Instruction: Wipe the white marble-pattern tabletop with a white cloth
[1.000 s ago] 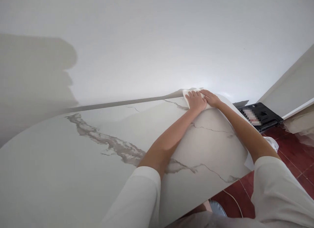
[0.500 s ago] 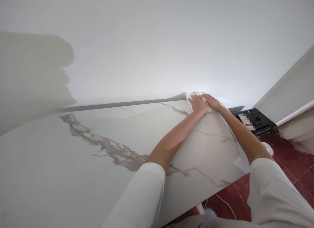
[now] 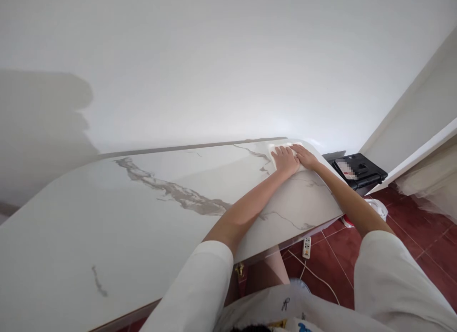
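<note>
A white cloth [image 3: 272, 148] lies on the far right part of a white marble-patterned tabletop [image 3: 150, 236]. My left hand [image 3: 286, 159] presses flat on it, fingers stretched forward and slightly spread. Right beside it, my right hand [image 3: 303, 155] also rests on the cloth with its fingers extended toward the left hand, the two touching or nearly so. Both palms are hidden from view, and the hands cover much of the cloth.
A white wall [image 3: 214, 70] runs behind the tabletop. To the right are a black case [image 3: 364, 167], a white plastic bag [image 3: 376, 207] and a pale curtain [image 3: 428, 179]. A power strip [image 3: 306, 247] with its cord lies on the red tiled floor [image 3: 335, 256].
Both hands have drawn the cloth slightly back from the wall-side edge and a little left. The view has shifted, showing more of the table's front edge and the power strip.
</note>
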`<action>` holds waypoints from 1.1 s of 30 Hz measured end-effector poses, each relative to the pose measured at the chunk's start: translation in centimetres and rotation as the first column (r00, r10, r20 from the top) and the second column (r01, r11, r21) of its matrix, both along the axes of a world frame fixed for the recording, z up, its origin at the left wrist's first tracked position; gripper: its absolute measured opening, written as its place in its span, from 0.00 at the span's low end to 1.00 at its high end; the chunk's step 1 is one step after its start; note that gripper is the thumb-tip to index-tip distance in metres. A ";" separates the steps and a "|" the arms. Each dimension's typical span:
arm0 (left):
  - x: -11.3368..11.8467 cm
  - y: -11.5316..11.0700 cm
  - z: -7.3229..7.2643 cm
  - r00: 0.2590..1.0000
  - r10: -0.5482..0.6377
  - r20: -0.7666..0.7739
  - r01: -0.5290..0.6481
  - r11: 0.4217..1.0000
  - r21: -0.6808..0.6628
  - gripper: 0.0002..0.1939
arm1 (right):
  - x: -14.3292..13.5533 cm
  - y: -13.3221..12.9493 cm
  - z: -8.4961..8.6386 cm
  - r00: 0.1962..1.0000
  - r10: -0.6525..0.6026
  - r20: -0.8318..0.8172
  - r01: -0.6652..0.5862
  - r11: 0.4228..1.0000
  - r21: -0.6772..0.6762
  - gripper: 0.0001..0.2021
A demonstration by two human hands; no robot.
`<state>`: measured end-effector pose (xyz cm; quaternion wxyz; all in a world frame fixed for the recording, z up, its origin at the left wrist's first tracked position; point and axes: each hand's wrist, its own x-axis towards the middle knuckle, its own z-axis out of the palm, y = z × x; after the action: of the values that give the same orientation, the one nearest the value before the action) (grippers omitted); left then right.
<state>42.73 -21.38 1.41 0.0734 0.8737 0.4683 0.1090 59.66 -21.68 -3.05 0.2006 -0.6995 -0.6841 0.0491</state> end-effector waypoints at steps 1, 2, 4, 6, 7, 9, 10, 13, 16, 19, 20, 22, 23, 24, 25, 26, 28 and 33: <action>-0.2 -0.6 0.0 1.000 0.001 0.000 -0.001 1.000 0.000 0.32 | -0.1 -0.6 0.0 1.000 0.000 0.003 0.000 1.000 -0.004 0.28; -0.4 -1.1 0.0 1.000 0.003 0.003 -0.003 1.000 0.001 0.32 | -0.3 -1.2 -0.1 1.000 0.003 0.009 -0.003 1.000 -0.005 0.28; -0.8 -2.2 0.1 1.000 0.002 0.007 -0.002 1.000 -0.001 0.32 | -0.5 -2.3 -0.1 1.000 0.021 0.020 -0.021 1.000 0.009 0.28; -1.1 -3.2 0.1 1.000 -0.004 0.008 0.004 1.000 -0.007 0.32 | -0.8 -3.3 0.0 0.999 0.036 0.017 -0.036 0.999 0.033 0.27; -1.3 -3.7 0.2 1.000 -0.007 0.010 0.007 1.000 -0.008 0.32 | -0.9 -3.8 0.0 0.999 0.039 0.014 -0.039 0.998 0.044 0.27; -1.6 -4.6 0.1 1.000 -0.007 0.017 0.007 1.000 -0.008 0.32 | -1.3 -4.8 0.1 0.999 0.050 0.016 -0.051 0.997 0.058 0.27; -1.7 -5.1 0.1 1.000 -0.005 0.020 0.005 1.000 -0.008 0.32 | -1.5 -5.4 0.1 0.998 0.058 0.023 -0.059 0.996 0.062 0.27; -2.1 -6.5 -0.1 1.000 0.002 0.017 -0.001 1.000 -0.013 0.32 | -2.1 -7.0 0.2 0.995 0.084 0.055 -0.088 0.994 0.066 0.27; -2.6 -7.9 0.2 1.000 -0.006 0.002 0.006 1.000 -0.028 0.33 | -2.6 -8.3 0.2 0.992 0.101 0.081 -0.107 0.991 0.078 0.27; -3.1 -9.2 0.6 1.000 -0.015 -0.012 0.015 0.999 -0.037 0.33 | -2.8 -9.2 0.1 0.990 0.103 0.098 -0.112 0.990 0.086 0.28; -3.3 -9.5 0.7 1.000 -0.017 -0.013 0.017 0.999 -0.035 0.33 | -2.9 -9.5 0.0 0.990 0.102 0.102 -0.112 0.990 0.089 0.28; -3.7 -10.3 0.8 1.000 -0.019 -0.015 0.019 0.999 -0.032 0.33 | -3.0 -10.2 -0.2 0.988 0.108 0.109 -0.119 0.988 0.102 0.29; -3.8 -10.7 0.9 1.000 -0.018 -0.016 0.017 0.999 -0.032 0.33 | -3.1 -10.5 -0.2 0.987 0.115 0.113 -0.127 0.986 0.111 0.28; -3.9 -11.0 0.8 1.000 -0.016 -0.018 0.015 0.999 -0.033 0.33 | -3.2 -11.0 -0.3 0.985 0.123 0.118 -0.137 0.983 0.119 0.28; -4.1 -11.5 0.8 1.000 -0.015 -0.021 0.014 0.999 -0.034 0.33 | -3.3 -11.4 -0.4 0.984 0.130 0.123 -0.145 0.982 0.124 0.28; -4.2 -11.9 0.8 1.000 -0.014 -0.025 0.013 0.999 -0.039 0.33 | -3.4 -11.9 -0.4 0.983 0.134 0.127 -0.150 0.980 0.128 0.28; -4.3 -12.9 0.7 0.999 -0.016 -0.035 0.015 0.999 -0.044 0.33 | -3.6 -12.9 -0.5 0.981 0.143 0.134 -0.161 0.978 0.131 0.28; -4.4 -15.2 0.6 0.998 -0.011 -0.064 0.009 0.999 -0.032 0.34 | -3.9 -15.6 -0.3 0.979 0.163 0.122 -0.178 0.977 0.120 0.28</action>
<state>38.29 -36.55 2.00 0.0726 0.8778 0.4677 0.0732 55.79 -37.31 -3.38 0.2023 -0.6252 -0.7536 -0.0176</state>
